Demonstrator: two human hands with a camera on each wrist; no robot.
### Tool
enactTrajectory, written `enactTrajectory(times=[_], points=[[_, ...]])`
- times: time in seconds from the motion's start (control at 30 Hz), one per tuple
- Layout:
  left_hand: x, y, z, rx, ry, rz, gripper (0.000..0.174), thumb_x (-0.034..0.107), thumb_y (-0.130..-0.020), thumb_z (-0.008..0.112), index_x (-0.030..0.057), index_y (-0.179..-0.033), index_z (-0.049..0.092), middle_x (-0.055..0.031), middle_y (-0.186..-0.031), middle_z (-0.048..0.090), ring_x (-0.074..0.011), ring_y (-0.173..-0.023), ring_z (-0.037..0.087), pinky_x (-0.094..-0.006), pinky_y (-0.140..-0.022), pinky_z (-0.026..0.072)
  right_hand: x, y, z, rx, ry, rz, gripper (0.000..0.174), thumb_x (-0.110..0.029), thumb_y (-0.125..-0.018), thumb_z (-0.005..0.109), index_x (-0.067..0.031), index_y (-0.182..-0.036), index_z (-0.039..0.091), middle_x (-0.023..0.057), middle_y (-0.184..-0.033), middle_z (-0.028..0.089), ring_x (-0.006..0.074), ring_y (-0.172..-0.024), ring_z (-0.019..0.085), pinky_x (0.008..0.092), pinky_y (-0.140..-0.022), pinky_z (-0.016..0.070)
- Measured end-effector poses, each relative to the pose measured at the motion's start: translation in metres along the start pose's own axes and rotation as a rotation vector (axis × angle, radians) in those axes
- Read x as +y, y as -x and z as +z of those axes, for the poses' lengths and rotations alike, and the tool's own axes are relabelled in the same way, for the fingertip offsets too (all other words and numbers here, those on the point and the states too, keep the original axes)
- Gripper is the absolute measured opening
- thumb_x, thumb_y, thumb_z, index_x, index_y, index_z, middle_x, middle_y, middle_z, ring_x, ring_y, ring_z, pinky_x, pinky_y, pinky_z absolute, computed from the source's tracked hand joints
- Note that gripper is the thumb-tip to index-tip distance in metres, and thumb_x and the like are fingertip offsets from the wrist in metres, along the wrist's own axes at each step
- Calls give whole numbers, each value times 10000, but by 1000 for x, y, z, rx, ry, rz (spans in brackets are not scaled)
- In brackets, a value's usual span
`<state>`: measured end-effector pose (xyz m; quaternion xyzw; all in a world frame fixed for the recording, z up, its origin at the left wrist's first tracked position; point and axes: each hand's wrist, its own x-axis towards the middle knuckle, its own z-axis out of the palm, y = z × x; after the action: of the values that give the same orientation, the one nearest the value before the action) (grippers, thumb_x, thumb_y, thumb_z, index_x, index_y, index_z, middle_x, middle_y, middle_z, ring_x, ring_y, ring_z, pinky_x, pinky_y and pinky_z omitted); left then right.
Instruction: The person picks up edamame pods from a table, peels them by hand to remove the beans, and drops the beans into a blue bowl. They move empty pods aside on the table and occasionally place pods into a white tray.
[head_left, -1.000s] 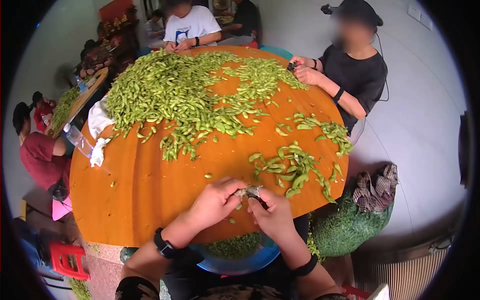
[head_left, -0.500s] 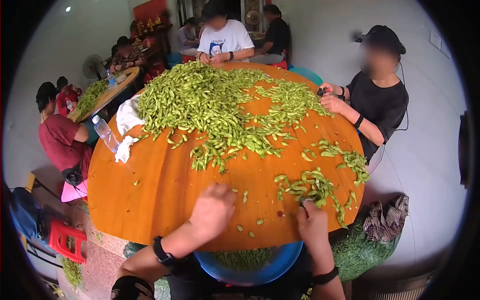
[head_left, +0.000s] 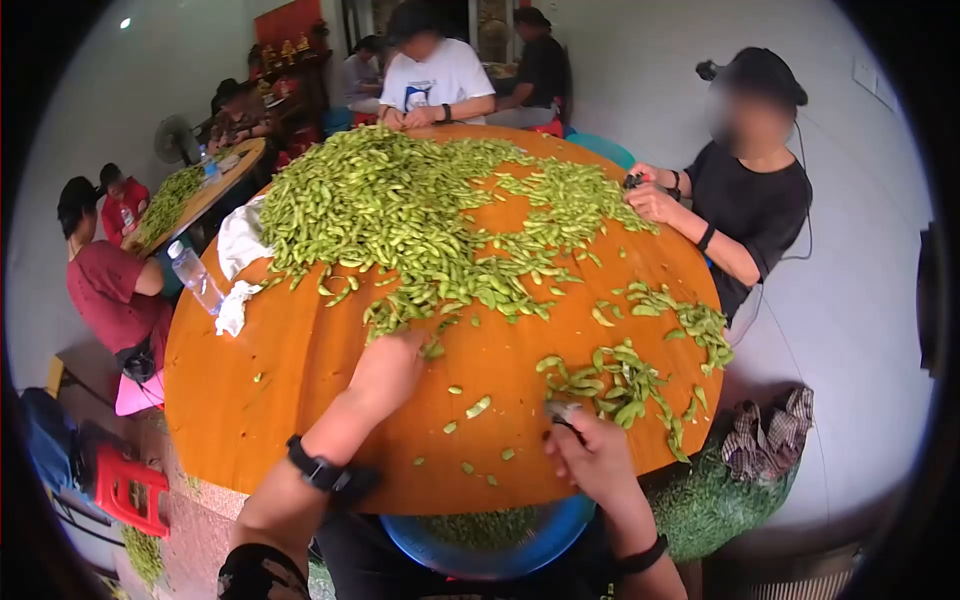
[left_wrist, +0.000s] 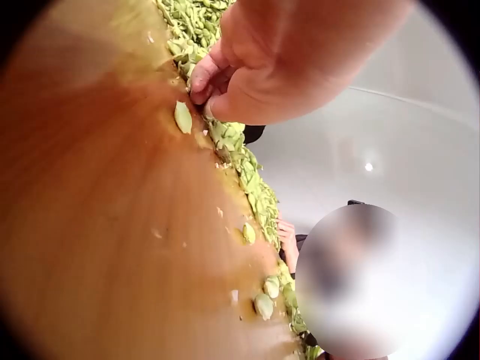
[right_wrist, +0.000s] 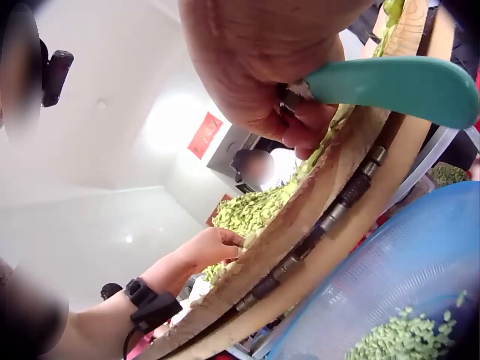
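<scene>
My left hand (head_left: 388,372) reaches to the near edge of the big heap of green soybean pods (head_left: 375,195). In the left wrist view its thumb and forefinger (left_wrist: 202,79) are bent close together right at the pods. I cannot tell whether a pod is between them. My right hand (head_left: 592,455) is above the table's near part, left of a smaller group of pods (head_left: 630,385). It grips a tool with a teal handle (right_wrist: 397,82), which sticks out past the palm in the right wrist view; fingers hide its other end.
A blue basin (head_left: 490,572) with shelled beans (right_wrist: 405,339) stands below the edge of the round wooden table (head_left: 250,425). Loose beans (head_left: 468,467) lie between my hands. At left are a water bottle (head_left: 195,278) and crumpled tissue (head_left: 235,308). Other people (head_left: 755,190) sit around.
My hands were together near the table's front edge, then parted. The left moved forward to the heap. The right went out toward the smaller pods and came slightly back left with the tool.
</scene>
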<state>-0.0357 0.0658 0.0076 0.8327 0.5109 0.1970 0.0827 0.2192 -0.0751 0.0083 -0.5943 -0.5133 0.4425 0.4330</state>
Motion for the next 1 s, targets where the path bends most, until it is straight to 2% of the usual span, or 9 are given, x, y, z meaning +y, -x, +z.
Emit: enactTrajectory(times=[0.07,0.13,0.23,0.5,0.57,0.67,0.8,0.87,1.0], points=[[28,19,-7,33,265,85,217,-11,-816,565,-33,-1023,627,-182,-896,646,-301,-768,668,-365,-681,542,-6,-7,9,-74,-119,53,159,-118,-927,543,-18,-1033,603,26,-717,620,61,-527,554,216,-422,432],[59,32,-9,-262,834,-208,289,-29,-860,530,0,-1132,624,-106,-833,644,-178,-683,655,-283,-628,524,-9,-14,17,-144,-239,98,158,-121,-932,533,-19,-1033,600,32,-734,626,65,-527,558,212,-415,425],[71,40,10,-233,927,-51,324,-75,-890,481,24,-1168,616,-26,-850,585,-70,-697,604,-218,-620,506,-7,-18,25,-247,-319,133,164,-115,-955,517,-10,-1055,592,32,-780,628,61,-536,547,190,-419,399],[84,43,24,-43,584,213,385,-85,-814,562,52,-1170,612,-101,-852,602,-186,-723,633,-270,-638,516,2,-7,31,-145,-377,115,119,-114,-954,521,-23,-928,592,19,-757,623,59,-521,542,188,-402,373],[80,45,31,-31,596,202,346,-28,-791,601,21,-1133,598,-173,-928,619,-349,-817,622,-376,-721,526,8,-6,36,-125,-380,82,117,-114,-955,521,-30,-918,593,12,-742,614,54,-513,529,188,-399,357],[79,47,33,6,565,239,315,-40,-792,582,8,-1103,596,-177,-941,625,-362,-832,626,-394,-732,524,12,-7,42,-89,-414,55,108,-111,-952,523,-43,-905,593,1,-716,596,46,-497,500,189,-393,330],[75,46,37,-34,540,247,321,-50,-797,569,5,-1112,591,-181,-945,624,-370,-842,625,-401,-733,525,11,-7,43,-68,-451,127,94,-81,-938,522,-34,-970,597,3,-699,562,51,-523,485,200,-471,391],[73,45,41,-3,621,266,343,-94,-809,529,23,-1120,612,-114,-833,606,-215,-704,630,-291,-633,520,10,-7,43,-61,-446,138,93,-81,-937,523,-35,-967,598,0,-693,559,49,-523,484,200,-468,388],[75,47,35,-49,665,230,307,-81,-850,499,18,-1120,606,-91,-822,605,-147,-667,620,-259,-617,516,12,-9,46,-26,-464,139,104,-103,-944,517,-69,-966,613,-1,-692,583,46,-484,478,190,-393,320]])
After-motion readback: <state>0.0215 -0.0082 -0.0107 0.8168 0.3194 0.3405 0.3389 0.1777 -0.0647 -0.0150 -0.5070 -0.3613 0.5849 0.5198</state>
